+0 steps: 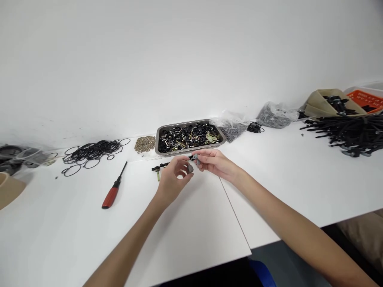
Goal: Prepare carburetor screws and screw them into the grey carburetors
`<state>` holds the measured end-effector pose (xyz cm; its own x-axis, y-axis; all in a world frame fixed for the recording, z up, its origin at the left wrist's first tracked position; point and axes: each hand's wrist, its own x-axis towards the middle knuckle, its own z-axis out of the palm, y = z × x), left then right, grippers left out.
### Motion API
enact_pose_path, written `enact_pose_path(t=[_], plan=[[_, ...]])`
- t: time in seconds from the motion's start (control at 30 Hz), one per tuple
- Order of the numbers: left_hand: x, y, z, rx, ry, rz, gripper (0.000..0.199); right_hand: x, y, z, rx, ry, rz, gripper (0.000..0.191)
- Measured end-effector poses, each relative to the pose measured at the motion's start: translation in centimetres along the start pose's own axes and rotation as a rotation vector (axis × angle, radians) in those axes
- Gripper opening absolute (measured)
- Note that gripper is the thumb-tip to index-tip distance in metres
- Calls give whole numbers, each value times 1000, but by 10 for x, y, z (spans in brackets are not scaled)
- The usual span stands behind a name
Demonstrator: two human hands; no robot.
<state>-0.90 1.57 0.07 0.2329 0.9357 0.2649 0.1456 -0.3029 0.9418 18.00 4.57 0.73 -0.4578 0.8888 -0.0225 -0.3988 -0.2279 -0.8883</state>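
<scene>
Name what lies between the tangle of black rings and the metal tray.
In the head view, a pile of small brass-coloured pieces lies between the black rings and the metal tray.

right hand [218,163] partly hides small grey part [195,157]

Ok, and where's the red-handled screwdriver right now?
In the head view, the screwdriver lies left of the left hand, below and right of the black rings.
</scene>
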Motion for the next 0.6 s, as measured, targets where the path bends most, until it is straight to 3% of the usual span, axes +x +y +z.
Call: enact_pose_path(t=[0.23,0.6], plan=[[0,-5,-1,132,46,151,28,0,2,-3,-29,-61,25,29],[-2,-4,-2,168,88,241,23,0,3,-2,-86,-59,75,29]])
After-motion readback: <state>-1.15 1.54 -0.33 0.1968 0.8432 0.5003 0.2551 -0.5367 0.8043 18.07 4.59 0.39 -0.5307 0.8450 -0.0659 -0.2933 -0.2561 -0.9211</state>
